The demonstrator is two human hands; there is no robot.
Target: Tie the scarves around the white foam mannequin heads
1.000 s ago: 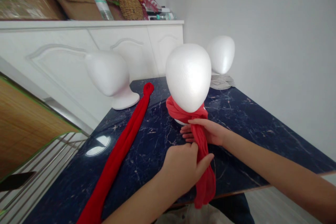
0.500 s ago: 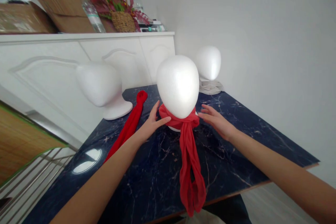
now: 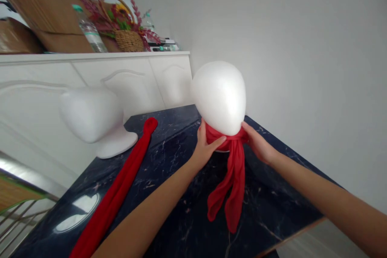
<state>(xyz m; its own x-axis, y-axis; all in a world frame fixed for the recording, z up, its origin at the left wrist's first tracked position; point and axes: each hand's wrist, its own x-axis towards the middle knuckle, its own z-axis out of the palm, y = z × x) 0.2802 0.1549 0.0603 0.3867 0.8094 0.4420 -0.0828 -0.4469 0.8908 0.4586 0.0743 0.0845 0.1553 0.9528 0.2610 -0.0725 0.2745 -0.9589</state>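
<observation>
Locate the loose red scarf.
Head view: the scarf lies on the marble table, left of the left forearm, its far end beside a foam head's base.

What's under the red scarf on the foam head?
The red scarf covers the neck of the foam head, so the neck stays hidden. A thin white edge of the base peeks out below, above the dark marble table.

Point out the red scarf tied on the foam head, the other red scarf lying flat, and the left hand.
Tied red scarf (image 3: 236, 173): head view, on a hanging tail.
Flat red scarf (image 3: 120, 181): head view, on its middle length.
Left hand (image 3: 204, 149): head view, on the middle of the hand.
</observation>
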